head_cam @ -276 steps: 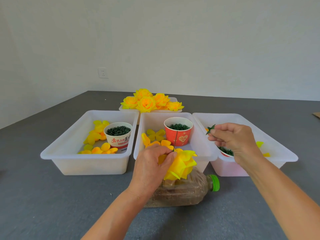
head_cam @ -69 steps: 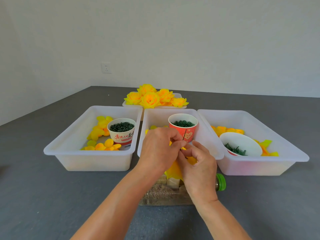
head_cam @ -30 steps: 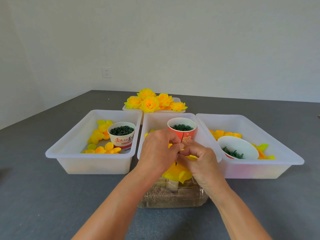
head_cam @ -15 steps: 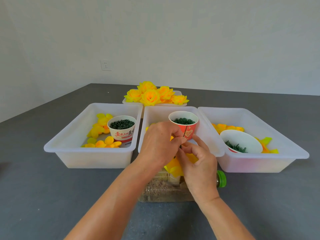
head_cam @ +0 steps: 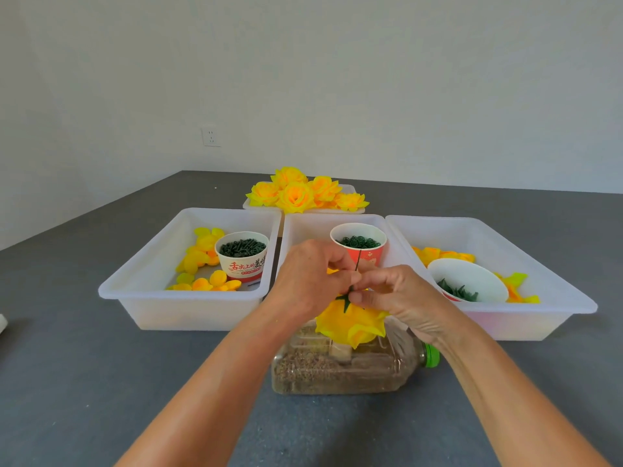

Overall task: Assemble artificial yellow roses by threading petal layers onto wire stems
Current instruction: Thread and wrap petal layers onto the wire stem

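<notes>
A yellow rose head (head_cam: 350, 326) sits upside down on a thin dark wire stem (head_cam: 358, 261) that stands up from a plastic bottle (head_cam: 344, 365) lying on its side. A green star-shaped calyx (head_cam: 344, 299) rests on top of the petals. My left hand (head_cam: 310, 281) and my right hand (head_cam: 394, 293) meet above the rose, their fingertips pinching around the wire just over the calyx. Much of the rose is hidden behind both hands.
Three white bins stand side by side: the left bin (head_cam: 141, 298) holds yellow petals and a cup of dark green parts (head_cam: 242, 256), the middle one a red cup of green rings (head_cam: 359, 244), the right bin (head_cam: 556, 298) a white bowl (head_cam: 468, 278). Finished roses (head_cam: 300, 193) lie on a far tray.
My right hand took a green calyx from the right bin and brought it to the wire. The calyx now shows on top of the rose, with both hands pinching above it.
</notes>
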Demonstrator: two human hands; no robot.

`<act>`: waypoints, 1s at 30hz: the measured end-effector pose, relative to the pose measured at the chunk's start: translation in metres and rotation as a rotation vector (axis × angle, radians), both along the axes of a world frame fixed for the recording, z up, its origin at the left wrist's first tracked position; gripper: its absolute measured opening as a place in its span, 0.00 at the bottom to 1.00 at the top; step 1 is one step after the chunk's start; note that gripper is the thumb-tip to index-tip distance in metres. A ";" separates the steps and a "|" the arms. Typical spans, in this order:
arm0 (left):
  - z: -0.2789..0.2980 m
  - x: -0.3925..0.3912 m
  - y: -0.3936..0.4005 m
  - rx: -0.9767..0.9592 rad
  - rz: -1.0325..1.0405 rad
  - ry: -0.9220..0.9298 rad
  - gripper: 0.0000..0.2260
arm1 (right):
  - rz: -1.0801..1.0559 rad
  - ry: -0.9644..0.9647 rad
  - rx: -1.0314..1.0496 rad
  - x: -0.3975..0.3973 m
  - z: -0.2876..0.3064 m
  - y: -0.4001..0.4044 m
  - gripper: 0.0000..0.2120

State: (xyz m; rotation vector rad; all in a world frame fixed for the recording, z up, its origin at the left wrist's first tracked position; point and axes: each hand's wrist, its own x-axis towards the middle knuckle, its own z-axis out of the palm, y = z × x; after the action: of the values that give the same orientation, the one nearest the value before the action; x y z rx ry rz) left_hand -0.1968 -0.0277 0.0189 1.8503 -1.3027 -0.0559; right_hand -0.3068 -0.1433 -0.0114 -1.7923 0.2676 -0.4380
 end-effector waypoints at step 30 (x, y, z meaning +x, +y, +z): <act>-0.003 0.001 0.000 -0.023 0.005 0.013 0.06 | -0.284 -0.139 -0.251 0.008 -0.029 0.011 0.05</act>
State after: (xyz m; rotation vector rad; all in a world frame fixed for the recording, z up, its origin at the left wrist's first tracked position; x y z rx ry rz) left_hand -0.1963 -0.0281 0.0155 1.8310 -1.2849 -0.0498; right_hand -0.2984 -0.1325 -0.0404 -1.9641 0.3852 -0.8246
